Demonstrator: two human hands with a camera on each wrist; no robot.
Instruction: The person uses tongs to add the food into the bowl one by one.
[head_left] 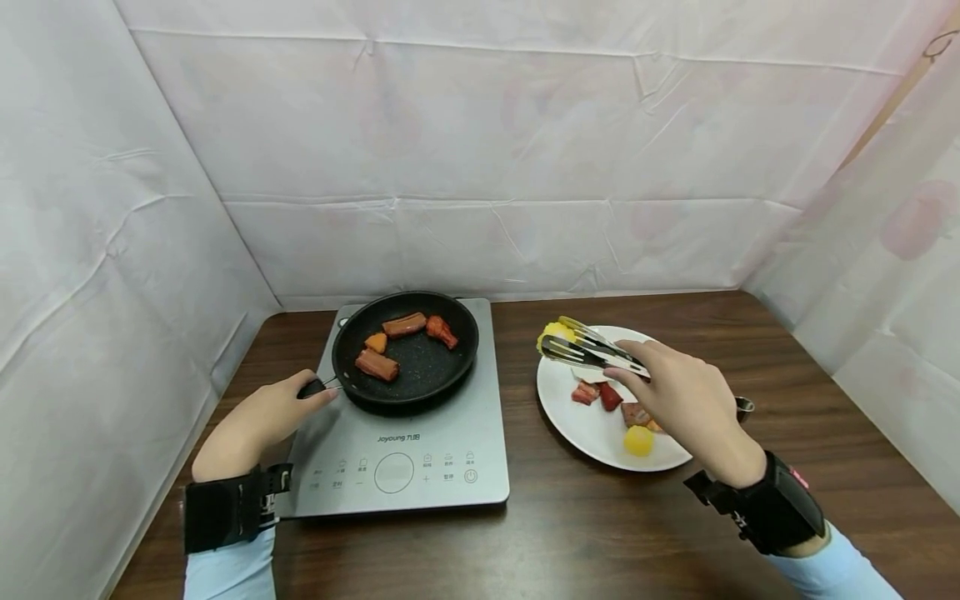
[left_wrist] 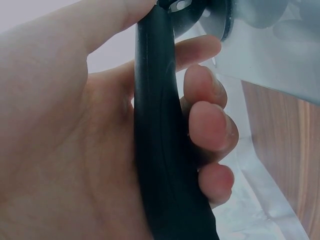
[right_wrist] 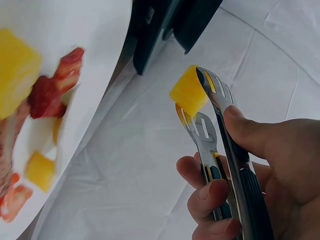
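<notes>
My left hand (head_left: pixel 258 421) grips the black handle (left_wrist: pixel 160 125) of a frying pan (head_left: pixel 427 379), fingers wrapped round it. The pan sits on a silver induction cooker (head_left: pixel 457 450). In it lie two brown rib-like pieces (head_left: pixel 377 364), a small orange chunk (head_left: pixel 377 342) and a red drumstick-like piece (head_left: pixel 441 331). With my right hand (head_left: pixel 690 404) I hold metal tongs (right_wrist: pixel 232 145), their slotted tips pinching a yellow corn-like chunk (right_wrist: pixel 190 90). In the head view, tongs and chunk are over the upper left of a white plate (head_left: pixel 566 417).
On the plate are red meat pieces (head_left: pixel 585 393), a brown piece (head_left: pixel 635 414) and another yellow chunk (head_left: pixel 638 441). The wooden table (head_left: pixel 555 525) meets a pale draped sheet (head_left: pixel 480 167) at the back and sides.
</notes>
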